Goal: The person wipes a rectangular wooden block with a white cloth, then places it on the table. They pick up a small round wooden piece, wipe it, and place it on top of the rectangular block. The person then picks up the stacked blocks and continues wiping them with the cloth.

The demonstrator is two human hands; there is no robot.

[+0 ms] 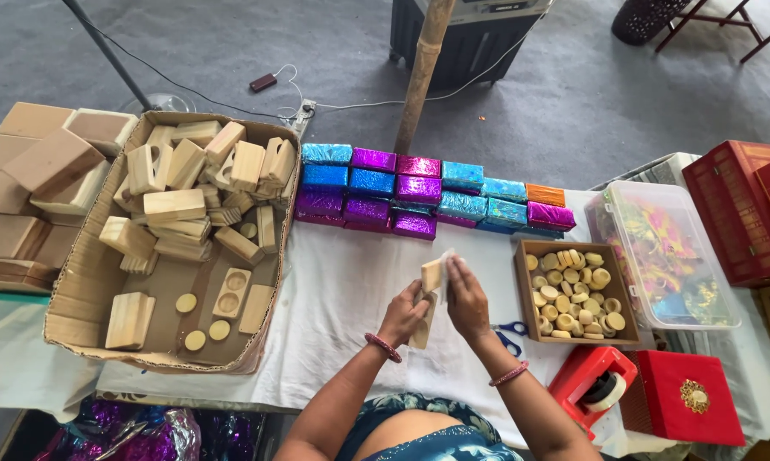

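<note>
Both hands meet over the white-covered table (342,290), holding 1 pale wooden block (428,294) upright between them. The left hand (404,314) wraps the lower part of the block, its fingers (419,300) curled and pressed against the wood. The right hand (467,299) stands just beside it, its fingers (453,271) pressed together and pinching a thin pale sheet (445,260) against the upper end of the block. Each wrist wears a reddish bangle.

Just right of the fingers sits a small brown tray (522,290) filled with round wooden discs (573,294), and blue-handled scissors (511,335) lie between the right forearm and that tray. Beyond the fingers, near the far table edge, shiny foil-wrapped blocks (419,195) in blue, purple and teal lie stacked in rows, with 1 orange one at the right end. Well to the left of the fingers, an open cardboard box (86,290) holds a heap of bare wooden blocks (189,196) and a few loose discs; more plain wooden blocks are stacked further left.

Right of the tray stands a clear lidded plastic container (658,256) with colourful contents. Below the tray, near the right elbow, sits a red tape dispenser (592,386), touching or just beside a red box (684,397) with a gold ornament. Larger red boxes (739,209) lie at the far right.
</note>
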